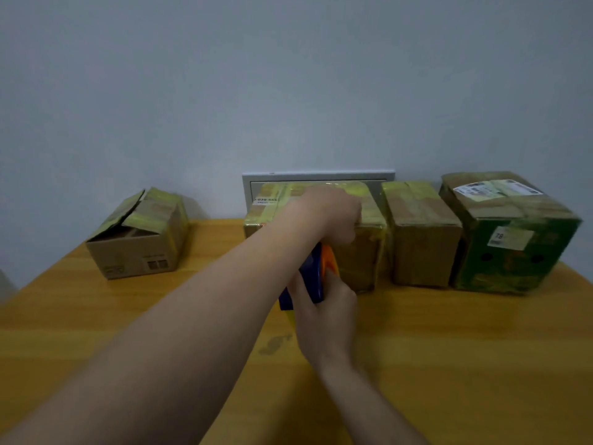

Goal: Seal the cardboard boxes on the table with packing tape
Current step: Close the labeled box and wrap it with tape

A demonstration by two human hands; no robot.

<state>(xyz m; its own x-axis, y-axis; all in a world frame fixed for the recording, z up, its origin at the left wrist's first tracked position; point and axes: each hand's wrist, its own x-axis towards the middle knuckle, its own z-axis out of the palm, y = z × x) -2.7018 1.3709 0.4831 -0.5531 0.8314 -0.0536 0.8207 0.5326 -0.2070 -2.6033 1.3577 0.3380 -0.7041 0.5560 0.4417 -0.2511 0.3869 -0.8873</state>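
Observation:
Several cardboard boxes stand on the wooden table point(449, 348). The middle box point(362, 252), wrapped in yellowish tape, is under my left hand point(333, 213), which lies over its top front edge with the fingers curled down. In front of that box my right hand point(324, 322) grips a blue and orange tape dispenser point(316, 274). At the far left sits a small box point(138, 236) with its top flaps partly raised. To the right stand a taped brown box point(420, 232) and a green box point(510, 232) with white labels.
A grey-framed panel point(317, 176) is set in the wall right behind the middle box. The three right-hand boxes stand close together along the table's back edge. A dark stain point(272, 345) marks the tabletop near my right wrist.

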